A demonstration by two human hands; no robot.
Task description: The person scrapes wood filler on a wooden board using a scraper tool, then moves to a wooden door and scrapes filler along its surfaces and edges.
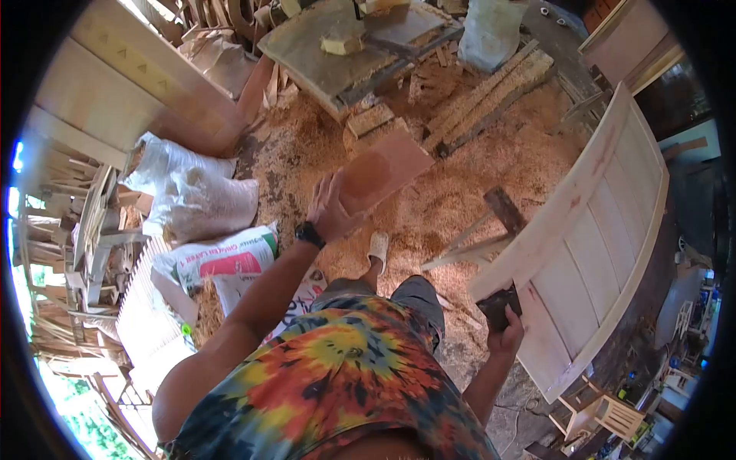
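Probably stiff and fairly light, the board (386, 170) at mid-frame suits an end grip; my left hand (335, 211) clamps its near end, my right hand (507, 334) clasps a dark pad (498, 303), lower right

Sawdust (498, 165) is spread over the flr (556, 54). White sacks (218, 205) are bunched at L, w/ a printed bag (234, 259) set just beside. Dusty timbers (494, 96) are laid nr the worktable (307, 65), up top; a light-wood chair (617, 415) is seen btm R.

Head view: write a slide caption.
Over wood shavings, left hand holds a brown board, right hand a dark block at a pale panel.
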